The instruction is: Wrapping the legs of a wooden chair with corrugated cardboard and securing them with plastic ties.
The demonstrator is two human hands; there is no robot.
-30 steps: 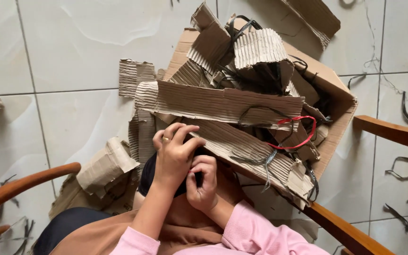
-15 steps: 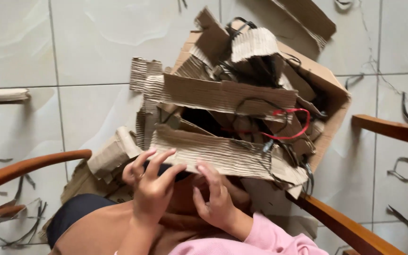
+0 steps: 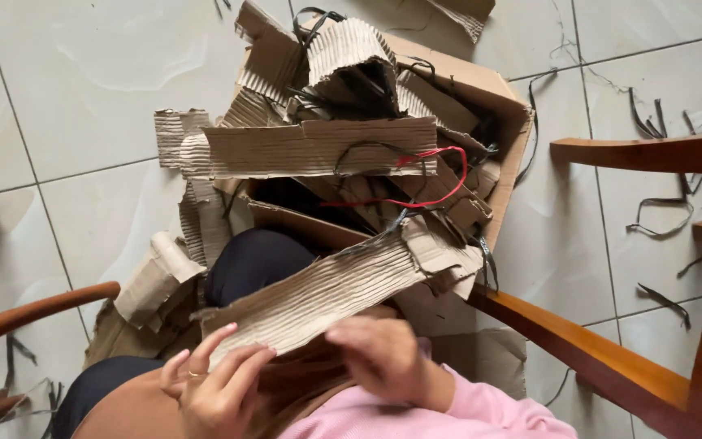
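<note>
Cardboard strip [image 3: 318, 297], long, torn and corrugated, is held at its lower edge by both hands of a seated person in pink sleeves. The right hand [image 3: 383, 358] has its grip closed on the strip near its middle, fingers curled over the edge. The left hand [image 3: 217, 386], a ring on one finger, has a looser grip: fingers spread and fanned against the strip's near end, thumb hidden, so whether it pinches or only steadies the piece cannot be told.

From the grip the strip runs up and away to the right, its far ragged end reaching the front edge of an open cardboard box [image 3: 505, 138] that stands on the tiled floor [image 3: 83, 89] just beyond the hands. The box is heaped with more ripped corrugated sheets; the broadest of them, a flat torn panel [image 3: 318, 148], lies across the pile above the grip. A red wire [image 3: 440, 175] loops over the heap, up and to the right of the right hand, among dark bands.

Left of the grip, further cardboard scraps [image 3: 156, 280] lie crumpled on the floor. Wooden chair arms frame the hands: one curved arm [image 3: 34, 313] to the left, another [image 3: 578, 349] slanting past close on the right. Dark strap offcuts [image 3: 660, 219] litter the tiles well beyond that.
</note>
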